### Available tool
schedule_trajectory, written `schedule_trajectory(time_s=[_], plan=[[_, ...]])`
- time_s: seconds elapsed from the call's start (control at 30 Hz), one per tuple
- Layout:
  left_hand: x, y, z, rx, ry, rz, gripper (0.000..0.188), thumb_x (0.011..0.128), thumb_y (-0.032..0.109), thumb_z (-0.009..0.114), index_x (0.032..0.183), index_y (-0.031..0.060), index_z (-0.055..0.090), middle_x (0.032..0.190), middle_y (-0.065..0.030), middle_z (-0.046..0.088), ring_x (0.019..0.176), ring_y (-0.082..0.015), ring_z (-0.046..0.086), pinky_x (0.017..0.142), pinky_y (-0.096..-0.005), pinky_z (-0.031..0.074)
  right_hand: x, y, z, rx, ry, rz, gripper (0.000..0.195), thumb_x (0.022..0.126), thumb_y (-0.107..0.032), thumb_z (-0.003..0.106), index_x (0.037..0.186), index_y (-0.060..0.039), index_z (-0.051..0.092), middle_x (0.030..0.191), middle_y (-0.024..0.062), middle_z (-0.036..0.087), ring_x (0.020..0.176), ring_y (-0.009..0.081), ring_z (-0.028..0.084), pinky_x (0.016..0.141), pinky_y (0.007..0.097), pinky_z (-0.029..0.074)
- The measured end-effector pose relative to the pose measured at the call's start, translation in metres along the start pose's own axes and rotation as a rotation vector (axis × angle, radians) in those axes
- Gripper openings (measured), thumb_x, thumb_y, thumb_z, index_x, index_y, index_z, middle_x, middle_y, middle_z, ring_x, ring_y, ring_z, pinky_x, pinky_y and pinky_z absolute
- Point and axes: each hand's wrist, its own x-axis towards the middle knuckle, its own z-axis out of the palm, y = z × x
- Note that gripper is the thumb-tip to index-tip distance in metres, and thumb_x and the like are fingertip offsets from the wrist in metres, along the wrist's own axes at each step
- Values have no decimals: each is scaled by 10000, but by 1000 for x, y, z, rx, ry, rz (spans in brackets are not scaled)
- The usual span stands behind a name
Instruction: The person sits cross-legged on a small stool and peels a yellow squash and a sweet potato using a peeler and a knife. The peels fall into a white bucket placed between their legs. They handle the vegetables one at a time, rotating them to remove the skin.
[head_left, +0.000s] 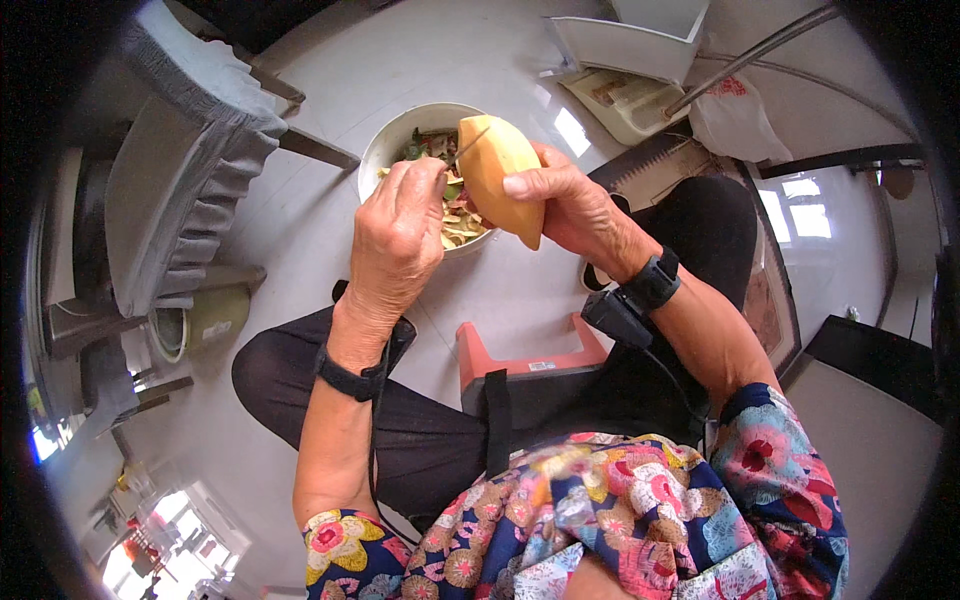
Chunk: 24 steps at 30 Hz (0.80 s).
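Note:
My right hand (574, 199) grips a peeled, orange-yellow fruit or root (502, 176), its kind not certain, with the thumb lying across its near side. My left hand (401, 225) is closed on a thin tool, whose narrow metal part (471, 145) reaches the upper left side of the yellow piece. The tool's handle is hidden in the fist. Both hands are over a round white bucket (371, 169), in which peelings (461, 225) and green and dark scraps lie.
A red plastic stool (480, 360) is between my knees. At left stand a cloth-covered chair (180, 195) and a greenish bin (217, 322) on its side. White containers (630, 45), a metal bar (750, 56) and a white plastic bag (735, 120) are at the upper right.

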Motion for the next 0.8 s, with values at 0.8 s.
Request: schedule_trajectory(time_s=[0.8], plan=[[-9,2,7,293,36,125,142,818,25,563,945,-25,519,741,-110,505,662,-250,579,560,-348,499,-4,0,8,-442,92,-169,638,558,-226,772,1127,-22,567,969,34,584,893,134,546,802,274,452]])
